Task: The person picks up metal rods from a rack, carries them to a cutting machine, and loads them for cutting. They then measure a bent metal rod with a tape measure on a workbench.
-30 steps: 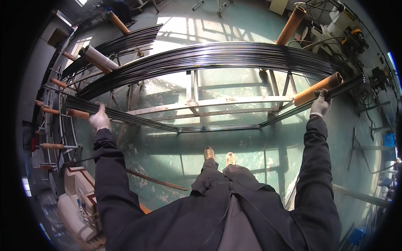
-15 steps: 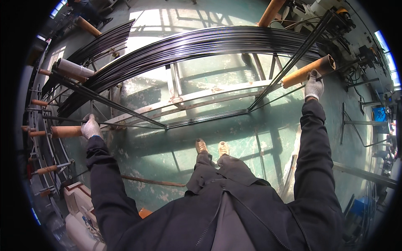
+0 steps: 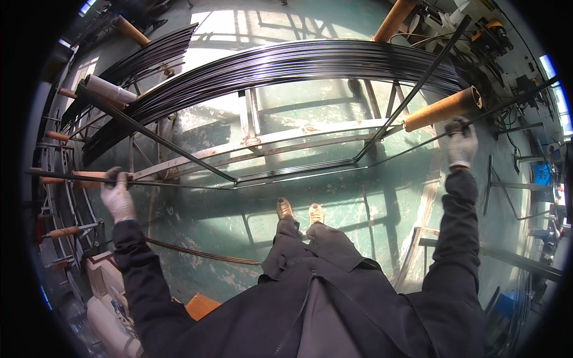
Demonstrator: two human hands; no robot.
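Note:
A long dark metal rod (image 3: 173,184) stretches across in front of me, and each end of it passes out beyond a hand. My left hand (image 3: 117,200), in a pale knit glove with darkened fingertips, is closed round it at the left. On the right my right hand (image 3: 462,146), gloved the same way and slightly blurred, grips its other side beside a brown cardboard tube (image 3: 441,110). Just beyond the rod, several bent dark rods (image 3: 295,171) rest with their arms rising to either side. A thick bundle of dark rods (image 3: 268,65) lies farther off.
The bundle lies over a pale metal rack (image 3: 268,140) standing on a worn green floor (image 3: 334,256). A wrapped roll (image 3: 110,89) and more tubes on stands are at the left. Machinery (image 3: 492,39) stands far right; a beige object (image 3: 107,280) is near left.
Both hands have moved outward and a little nearer to me, the rod coming with them. It now lies apart from the cardboard tubes and slightly below the bent rods.

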